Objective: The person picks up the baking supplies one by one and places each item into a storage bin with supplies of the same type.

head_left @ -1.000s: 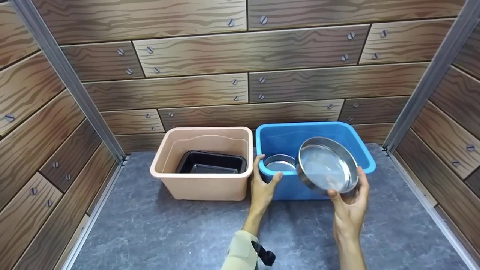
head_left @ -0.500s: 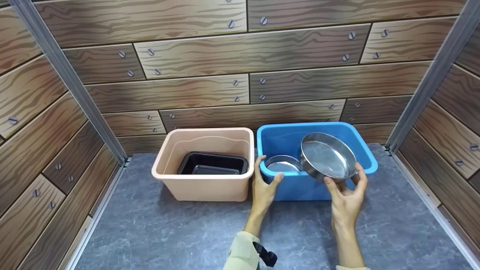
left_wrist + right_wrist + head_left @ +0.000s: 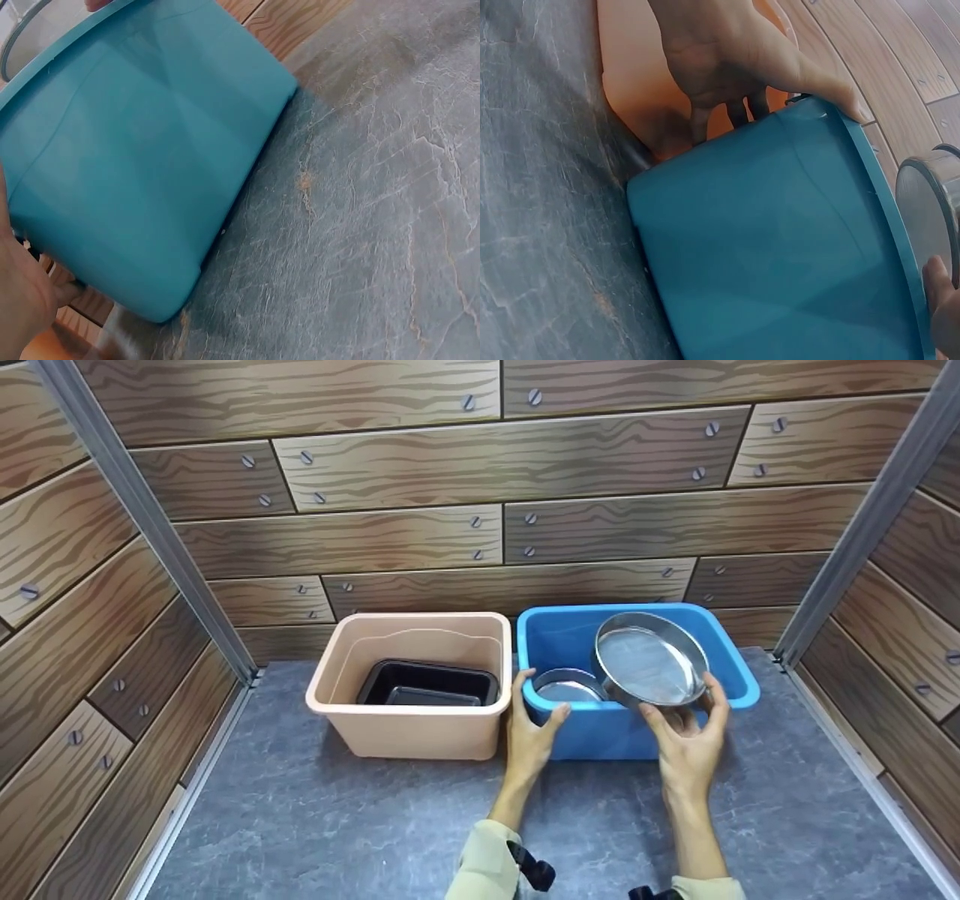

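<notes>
A round metal sieve [image 3: 651, 664] with a fine mesh tilts over the blue plastic bin [image 3: 607, 735]. My right hand [image 3: 686, 746] grips its near right side, thumb at the front and fingers along the rim. The left hand [image 3: 531, 739] holds the front left corner of the bin; the right wrist view shows its thumb at the rim and its fingers [image 3: 699, 124] down the side wall. Inside the bin, at the left, lies a smaller round metal sieve [image 3: 566, 690], partly hidden by the bin's front rim.
Just left stands a peach bin [image 3: 420, 735] holding a black loaf pan [image 3: 431, 690], with a narrow gap between the bins. Both sit on a grey marbled tabletop [image 3: 360, 825], near the wood-print back wall [image 3: 420, 540]. Metal posts [image 3: 150, 510] mark the corners.
The right hand has carried the sieve away from me and slightly left, farther over the blue bin, changing its tilt. The left hand has kept its place on the bin's corner.
</notes>
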`<act>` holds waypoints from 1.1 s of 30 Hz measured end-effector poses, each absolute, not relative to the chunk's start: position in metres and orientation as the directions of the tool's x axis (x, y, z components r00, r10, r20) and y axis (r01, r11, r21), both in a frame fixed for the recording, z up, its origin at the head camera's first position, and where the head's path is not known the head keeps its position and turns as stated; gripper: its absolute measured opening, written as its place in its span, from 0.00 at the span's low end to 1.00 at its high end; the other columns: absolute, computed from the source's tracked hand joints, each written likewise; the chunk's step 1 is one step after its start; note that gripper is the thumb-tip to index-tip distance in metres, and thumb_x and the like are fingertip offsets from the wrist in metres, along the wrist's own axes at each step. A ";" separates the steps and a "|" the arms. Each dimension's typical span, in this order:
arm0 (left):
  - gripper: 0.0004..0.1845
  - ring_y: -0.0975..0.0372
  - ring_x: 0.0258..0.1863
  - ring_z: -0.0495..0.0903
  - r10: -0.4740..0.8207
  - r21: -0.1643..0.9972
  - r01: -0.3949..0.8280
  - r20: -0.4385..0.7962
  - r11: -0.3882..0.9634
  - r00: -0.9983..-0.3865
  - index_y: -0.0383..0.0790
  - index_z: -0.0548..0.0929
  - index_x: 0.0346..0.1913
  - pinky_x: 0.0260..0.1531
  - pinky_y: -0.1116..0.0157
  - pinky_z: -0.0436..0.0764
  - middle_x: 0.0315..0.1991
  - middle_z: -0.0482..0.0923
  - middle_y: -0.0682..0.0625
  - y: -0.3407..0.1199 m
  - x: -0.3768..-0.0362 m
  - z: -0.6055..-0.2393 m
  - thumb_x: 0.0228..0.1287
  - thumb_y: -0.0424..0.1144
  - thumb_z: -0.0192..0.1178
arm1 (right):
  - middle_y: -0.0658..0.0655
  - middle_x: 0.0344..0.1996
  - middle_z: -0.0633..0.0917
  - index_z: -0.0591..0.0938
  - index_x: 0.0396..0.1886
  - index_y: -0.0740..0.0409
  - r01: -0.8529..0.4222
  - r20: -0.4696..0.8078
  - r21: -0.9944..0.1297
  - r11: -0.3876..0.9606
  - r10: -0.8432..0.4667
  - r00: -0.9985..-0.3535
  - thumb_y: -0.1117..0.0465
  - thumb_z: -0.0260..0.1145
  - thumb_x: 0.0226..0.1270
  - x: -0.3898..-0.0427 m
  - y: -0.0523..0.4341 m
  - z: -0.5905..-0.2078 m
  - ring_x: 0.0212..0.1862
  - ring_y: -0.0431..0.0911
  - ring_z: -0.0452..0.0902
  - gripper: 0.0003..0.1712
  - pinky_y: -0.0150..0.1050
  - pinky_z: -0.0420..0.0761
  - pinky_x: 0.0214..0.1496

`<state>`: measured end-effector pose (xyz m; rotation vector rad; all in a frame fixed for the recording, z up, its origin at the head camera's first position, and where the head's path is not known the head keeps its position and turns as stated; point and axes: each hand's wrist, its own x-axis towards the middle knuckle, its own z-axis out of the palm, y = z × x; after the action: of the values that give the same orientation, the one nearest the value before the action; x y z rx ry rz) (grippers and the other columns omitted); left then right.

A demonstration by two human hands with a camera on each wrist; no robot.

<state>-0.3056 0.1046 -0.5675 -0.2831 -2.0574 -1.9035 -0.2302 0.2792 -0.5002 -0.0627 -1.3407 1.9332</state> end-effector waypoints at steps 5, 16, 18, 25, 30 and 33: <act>0.40 0.63 0.64 0.67 -0.080 0.929 0.359 0.366 0.093 -0.927 0.68 0.62 0.68 0.66 0.56 0.65 0.70 0.64 0.54 0.105 -0.304 -0.572 0.52 0.57 0.70 | 0.64 0.62 0.63 0.64 0.71 0.57 -0.550 0.379 -0.825 -0.131 0.593 -0.710 0.83 0.71 0.46 -0.237 0.284 -0.500 0.57 0.57 0.68 0.51 0.31 0.76 0.55; 0.41 0.65 0.64 0.67 -0.079 0.929 0.357 0.365 0.099 -0.928 0.68 0.62 0.68 0.66 0.58 0.65 0.69 0.64 0.55 0.104 -0.303 -0.573 0.52 0.58 0.70 | 0.69 0.61 0.68 0.63 0.69 0.66 -0.452 0.405 -0.889 0.074 0.587 -0.701 0.76 0.75 0.48 -0.232 0.275 -0.483 0.59 0.59 0.69 0.48 0.33 0.72 0.62; 0.41 0.65 0.64 0.67 -0.079 0.928 0.359 0.367 0.100 -0.927 0.68 0.62 0.68 0.66 0.58 0.65 0.69 0.64 0.55 0.104 -0.304 -0.573 0.53 0.58 0.70 | 0.69 0.61 0.68 0.63 0.69 0.67 -0.434 0.420 -0.892 0.128 0.593 -0.687 0.74 0.76 0.48 -0.233 0.273 -0.482 0.59 0.60 0.69 0.48 0.37 0.72 0.64; 0.40 0.65 0.62 0.68 -0.081 0.932 0.345 0.354 0.111 -0.932 0.70 0.62 0.67 0.65 0.58 0.66 0.68 0.65 0.55 0.104 -0.303 -0.574 0.52 0.58 0.70 | 0.61 0.60 0.67 0.65 0.70 0.54 -0.329 0.466 -0.885 0.330 0.599 -0.652 0.64 0.80 0.47 -0.244 0.279 -0.505 0.59 0.54 0.72 0.50 0.37 0.73 0.64; 0.40 0.64 0.62 0.69 -0.080 0.933 0.345 0.354 0.105 -0.932 0.70 0.62 0.68 0.64 0.57 0.67 0.68 0.66 0.54 0.105 -0.304 -0.571 0.52 0.57 0.70 | 0.60 0.56 0.66 0.67 0.70 0.47 -0.317 0.539 -0.837 0.446 0.578 -0.613 0.59 0.82 0.45 -0.250 0.278 -0.513 0.60 0.50 0.72 0.51 0.32 0.73 0.62; 0.41 0.64 0.62 0.69 -0.086 0.928 0.360 0.368 0.098 -0.926 0.68 0.62 0.68 0.64 0.57 0.67 0.68 0.66 0.54 0.104 -0.306 -0.568 0.52 0.57 0.70 | 0.61 0.56 0.66 0.68 0.69 0.47 -0.331 0.571 -0.815 0.476 0.564 -0.597 0.58 0.82 0.44 -0.253 0.276 -0.512 0.61 0.50 0.70 0.50 0.31 0.71 0.63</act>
<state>-0.3063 0.1038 -0.5683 -0.2692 -2.0532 -1.8917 -0.2525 0.2761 -0.5120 -0.1964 -1.8275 1.2553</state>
